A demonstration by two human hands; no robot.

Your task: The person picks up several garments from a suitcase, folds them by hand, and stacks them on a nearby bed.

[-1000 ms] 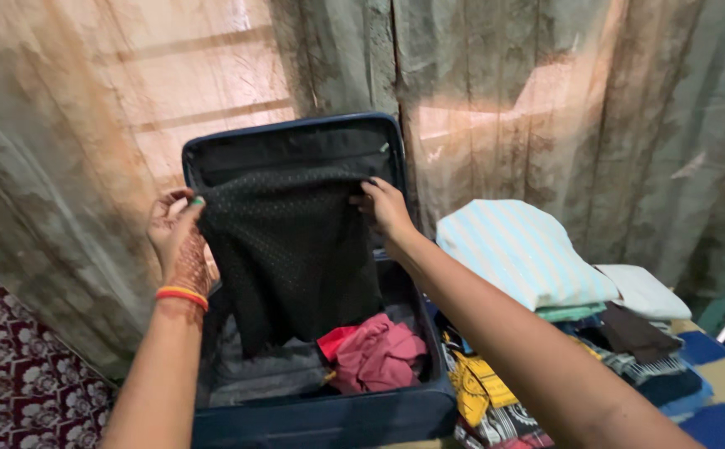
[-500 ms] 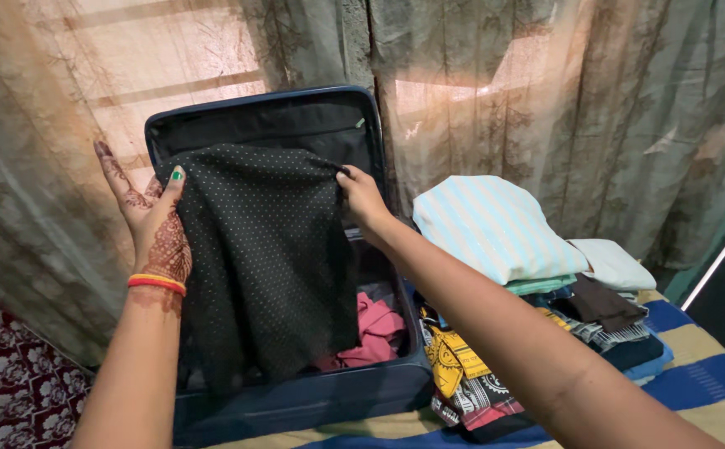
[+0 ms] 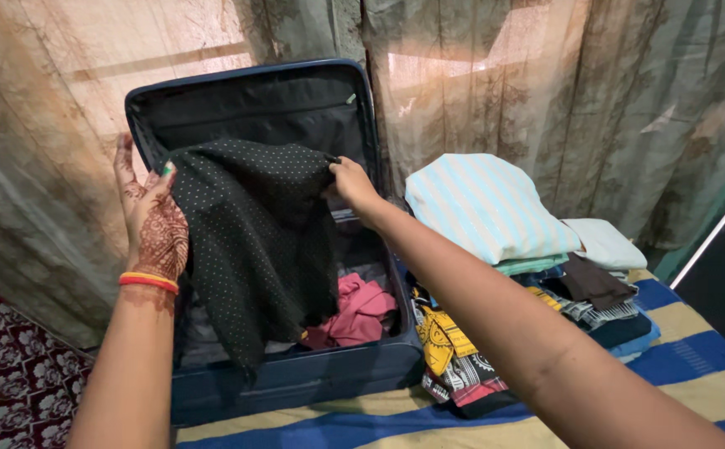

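Note:
I hold up a black cloth with small white dots (image 3: pixel 254 224) over an open dark blue suitcase (image 3: pixel 296 378). My left hand (image 3: pixel 150 216), patterned with henna and wearing red and yellow bangles, pinches the cloth's left top corner with thumb and fingers spread. My right hand (image 3: pixel 350 185) grips the right top corner. The cloth hangs down into the case and hides much of its inside. A pink-red garment (image 3: pixel 354 309) lies in the case's bottom right. The lid (image 3: pixel 246 104) stands upright against the curtain.
To the right of the case lies a pile of folded clothes: a white and light blue striped piece (image 3: pixel 487 208) on top, a yellow and black printed one (image 3: pixel 441 341) in front. All rest on a blue and tan striped sheet (image 3: pixel 678 357). A curtain (image 3: pixel 562 108) hangs behind.
Both hands have kept hold of the dotted cloth and spread it wider. The left hand has opened its fingers, and the view has tilted down to show more of the striped sheet.

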